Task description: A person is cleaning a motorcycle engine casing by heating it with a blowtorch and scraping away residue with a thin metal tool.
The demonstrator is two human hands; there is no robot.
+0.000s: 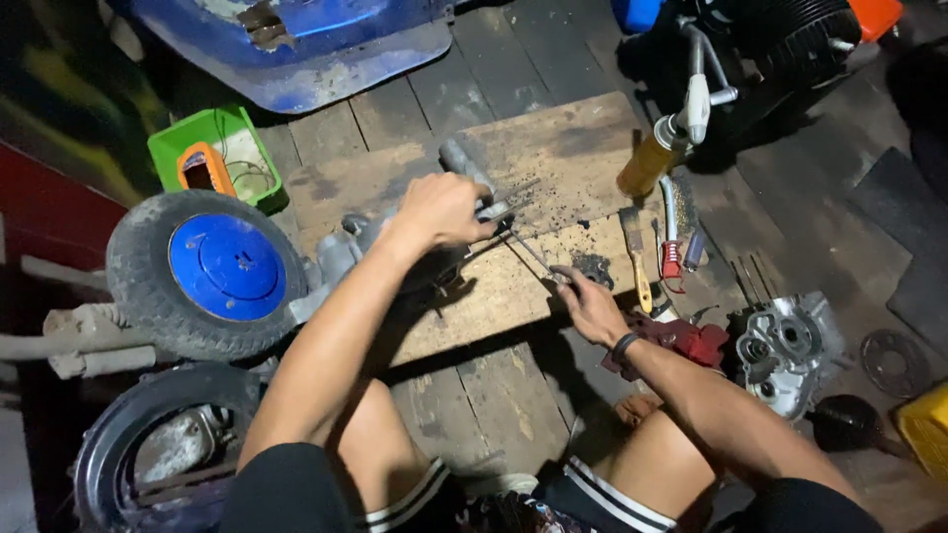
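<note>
- A small wheel with a blue hub (pixel 226 266) lies at the far left, just beside the grey metal engine part (pixel 346 252) that rests on the wooden board (pixel 553 148).
- The left hand (pixel 441 209) is closed over the top of that metal part, pinning it to the board (a steadying grip, by the look of it).
- The right hand (pixel 590 306) holds a thin metal rod-like tool (pixel 533 255), its tip angled up to the part under the left hand.
- The step in hand seems to be working the tool into the part; the next move calls for a firm hold and careful aim.
- Further right lie a paintbrush (pixel 638 259) and a bare engine casing (pixel 785 350) on the floor.
</note>
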